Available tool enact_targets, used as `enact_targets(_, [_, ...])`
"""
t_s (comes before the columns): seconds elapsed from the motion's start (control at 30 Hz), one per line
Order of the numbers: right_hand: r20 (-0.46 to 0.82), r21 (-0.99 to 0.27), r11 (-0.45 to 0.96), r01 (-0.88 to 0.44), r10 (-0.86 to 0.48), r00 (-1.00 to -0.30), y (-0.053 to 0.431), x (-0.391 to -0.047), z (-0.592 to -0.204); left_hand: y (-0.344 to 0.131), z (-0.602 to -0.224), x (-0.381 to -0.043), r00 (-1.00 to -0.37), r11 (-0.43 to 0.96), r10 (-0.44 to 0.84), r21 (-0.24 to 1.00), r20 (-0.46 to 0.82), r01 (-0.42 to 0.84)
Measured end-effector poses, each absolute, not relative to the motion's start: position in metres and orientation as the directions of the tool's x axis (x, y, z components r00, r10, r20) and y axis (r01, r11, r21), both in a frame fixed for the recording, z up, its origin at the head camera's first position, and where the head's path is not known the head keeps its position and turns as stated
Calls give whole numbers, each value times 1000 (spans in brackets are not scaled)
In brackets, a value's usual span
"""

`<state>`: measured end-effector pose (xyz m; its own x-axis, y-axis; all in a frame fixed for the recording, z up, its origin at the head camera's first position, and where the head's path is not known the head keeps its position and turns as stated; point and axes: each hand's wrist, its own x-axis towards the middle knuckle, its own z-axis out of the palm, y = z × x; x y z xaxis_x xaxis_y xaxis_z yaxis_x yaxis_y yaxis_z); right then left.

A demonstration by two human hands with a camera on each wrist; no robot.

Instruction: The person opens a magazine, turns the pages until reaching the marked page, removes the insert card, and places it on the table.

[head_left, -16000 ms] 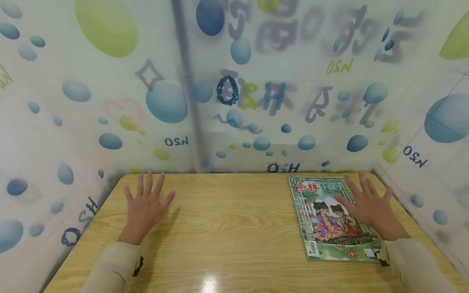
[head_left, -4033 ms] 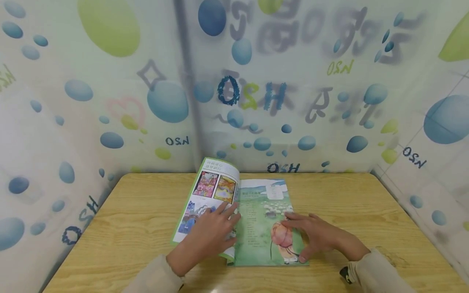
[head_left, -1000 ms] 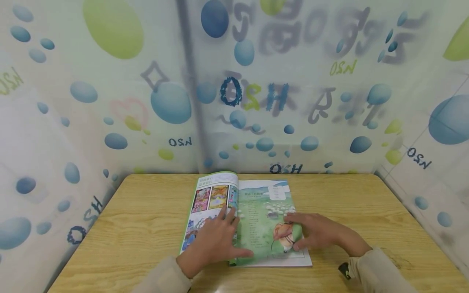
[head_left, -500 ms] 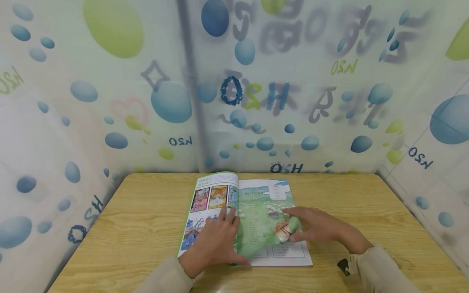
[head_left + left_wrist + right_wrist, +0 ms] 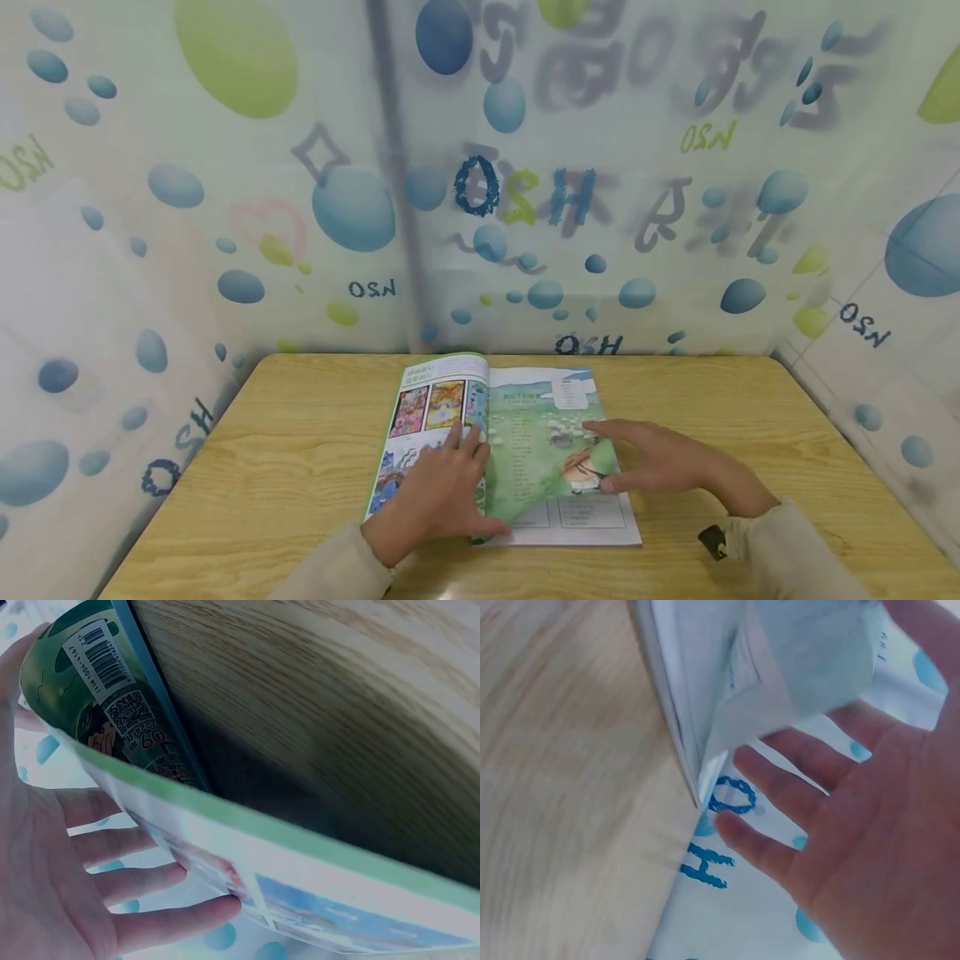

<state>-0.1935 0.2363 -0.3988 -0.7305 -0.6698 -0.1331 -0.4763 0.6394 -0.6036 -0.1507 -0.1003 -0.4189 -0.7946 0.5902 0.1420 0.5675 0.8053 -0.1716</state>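
Note:
An open magazine [image 5: 517, 450] lies on the wooden table, its left side bowed up near the spine. My left hand [image 5: 438, 492] rests across the left page and the fold, fingers fairly straight and thumb out over the lower right page. In the left wrist view, the green-edged cover [image 5: 105, 682] with a barcode shows under the lifted left side. At the right edge, my right hand [image 5: 667, 462] holds the green illustrated page [image 5: 532, 450] by its lower right part, between thumb and fingers. That page's lower corner is raised, and a white page [image 5: 592, 533] shows beneath it.
The wooden table [image 5: 300, 433] extends around the magazine. A patterned curtain-like wall [image 5: 480, 275] with blue and green drops stands behind it and along both sides. A dark band [image 5: 712, 542] is on my right wrist.
Sixteen seconds ago the magazine lay closed at the right; now it is open in the middle. Over the last second, the green page's lower corner has lifted further, showing more of the white page.

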Motion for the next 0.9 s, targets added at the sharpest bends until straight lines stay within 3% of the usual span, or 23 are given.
enact_targets(0.27, [-131, -681, 595, -428, -673, -728, 251, -193, -385, -103, -417, -151, -798, 808, 589, -122, 130, 577])
enact_targets(0.5, [-94, -617, 648, -447, -624, -776, 260, -195, -384, -106, -416, -152, -783, 796, 604, -165, 148, 583])
enact_targets(0.9, [-230, -542, 769, -337, -522, -822, 254, -196, -399, -106, -413, -155, -730, 752, 657, -113, 188, 649])
